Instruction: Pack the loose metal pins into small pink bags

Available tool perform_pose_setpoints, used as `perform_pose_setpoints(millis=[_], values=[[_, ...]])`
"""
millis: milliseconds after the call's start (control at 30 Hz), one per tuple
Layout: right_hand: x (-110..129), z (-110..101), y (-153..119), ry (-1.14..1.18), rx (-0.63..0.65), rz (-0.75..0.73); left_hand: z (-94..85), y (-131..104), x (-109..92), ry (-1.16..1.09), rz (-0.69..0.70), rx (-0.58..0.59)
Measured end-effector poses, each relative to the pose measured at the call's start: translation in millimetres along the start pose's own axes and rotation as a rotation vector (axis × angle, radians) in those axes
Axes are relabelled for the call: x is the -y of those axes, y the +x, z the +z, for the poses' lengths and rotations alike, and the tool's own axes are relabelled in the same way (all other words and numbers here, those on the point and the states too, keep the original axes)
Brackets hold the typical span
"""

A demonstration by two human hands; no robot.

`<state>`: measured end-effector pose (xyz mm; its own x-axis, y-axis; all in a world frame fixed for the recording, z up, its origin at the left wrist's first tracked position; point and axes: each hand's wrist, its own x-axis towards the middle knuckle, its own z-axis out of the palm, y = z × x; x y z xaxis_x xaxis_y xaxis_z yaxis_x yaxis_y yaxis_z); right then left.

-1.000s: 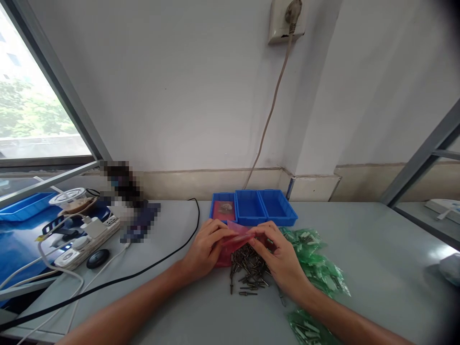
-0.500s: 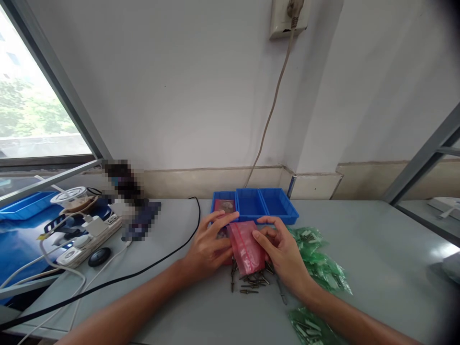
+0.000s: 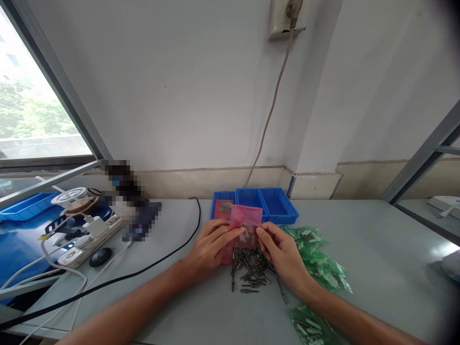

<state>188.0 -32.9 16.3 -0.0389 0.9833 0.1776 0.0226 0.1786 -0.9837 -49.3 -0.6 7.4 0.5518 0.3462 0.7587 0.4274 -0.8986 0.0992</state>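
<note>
A small pink plastic bag [image 3: 246, 214] with parts showing in its lower half is held up between my two hands. My left hand [image 3: 212, 242] grips its left side, fingers over the front. The thumb and fingers of my right hand [image 3: 279, 244] pinch its right edge. Below the bag, a pile of metal rivet-like parts [image 3: 253, 268] lies on the grey table [image 3: 201, 306]. Another pink bag [image 3: 226, 257] is partly hidden beside my left fingers. Behind stand blue trays [image 3: 278, 203]; the left one holds a pink bag [image 3: 224, 207].
Green bags of parts [image 3: 327, 270] lie right of my right hand, another [image 3: 309, 326] near the front edge. A black cable [image 3: 143, 269] crosses the left side, near a black mouse [image 3: 100, 257] and a power strip [image 3: 89, 239].
The held pink bag has been turned, its plain end now pointing up and its parts lower down. My left fingers have closed onto it, and more of the metal pile shows.
</note>
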Motion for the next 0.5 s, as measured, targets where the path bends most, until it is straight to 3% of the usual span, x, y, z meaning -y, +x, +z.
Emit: perform_pose_setpoints(millis=[500], values=[[8, -4, -7, -0.101, 0.073, -0.186, -6.0, 9, -5, -0.011, -0.178, -0.123]])
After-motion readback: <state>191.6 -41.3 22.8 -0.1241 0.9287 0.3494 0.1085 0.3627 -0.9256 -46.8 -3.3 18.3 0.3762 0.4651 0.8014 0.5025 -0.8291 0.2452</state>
